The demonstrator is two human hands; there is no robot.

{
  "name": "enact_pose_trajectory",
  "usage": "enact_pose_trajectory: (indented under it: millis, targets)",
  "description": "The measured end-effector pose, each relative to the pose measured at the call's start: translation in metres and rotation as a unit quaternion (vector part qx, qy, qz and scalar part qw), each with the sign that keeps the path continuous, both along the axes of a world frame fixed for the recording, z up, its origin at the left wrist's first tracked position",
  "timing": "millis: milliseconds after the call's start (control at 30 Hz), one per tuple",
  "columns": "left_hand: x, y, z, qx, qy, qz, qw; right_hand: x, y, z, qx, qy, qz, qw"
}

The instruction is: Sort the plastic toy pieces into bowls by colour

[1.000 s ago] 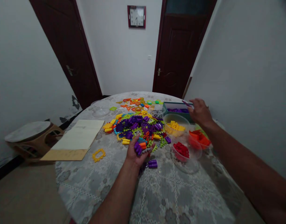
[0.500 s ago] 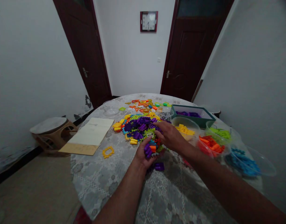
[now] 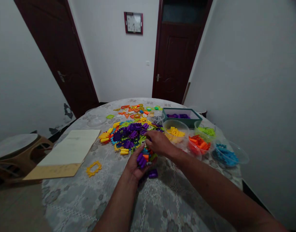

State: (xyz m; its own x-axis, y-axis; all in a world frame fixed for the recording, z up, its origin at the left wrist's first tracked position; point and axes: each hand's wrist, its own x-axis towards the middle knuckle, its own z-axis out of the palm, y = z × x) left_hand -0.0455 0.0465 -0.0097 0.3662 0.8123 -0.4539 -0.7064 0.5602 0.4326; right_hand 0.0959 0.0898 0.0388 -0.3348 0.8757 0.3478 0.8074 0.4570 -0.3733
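Purple pieces (image 3: 141, 160) are held in the left hand (image 3: 133, 163); ahead-left of the right hand (image 3: 159, 142), grip unclear, the pile (image 3: 125, 131) is spread.

A flat cream paper (image 3: 71, 146) lies left of the bumpy many-coloured plastic pile (image 3: 132, 132); round clear plastic bowls (image 3: 176, 123) stand right

At five o'clock, the right hand (image 3: 158, 142) hides part of the pile of pieces (image 3: 129, 132); at eight, the paper (image 3: 67, 149) is too blurred to read; at nine, a stool (image 3: 17, 144) runs off-edge.
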Motion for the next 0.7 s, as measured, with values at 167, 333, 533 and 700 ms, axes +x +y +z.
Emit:
enact_pose_trajectory:
  millis: [167, 333, 533, 700]
  targets:
    - [-0.001, 0.000, 0.001, 0.002, -0.024, -0.010, 1.000, 0.011, 0.003, 0.003, 0.020, 0.053, -0.047, 0.997]
    - [-0.002, -0.001, 0.000, -0.009, -0.035, -0.002, 0.999, 0.065, -0.002, 0.027, 0.035, 0.113, -0.105, 0.987]
    - [-0.002, -0.001, -0.003, -0.013, -0.060, -0.007, 0.998, 0.187, 0.016, 0.032, 0.147, 0.009, -0.234, 0.961]
    - [-0.002, -0.001, -0.003, -0.012, -0.082, -0.011, 0.996, 0.263, 0.023, 0.015, 0.163, -0.102, -0.334, 0.923]
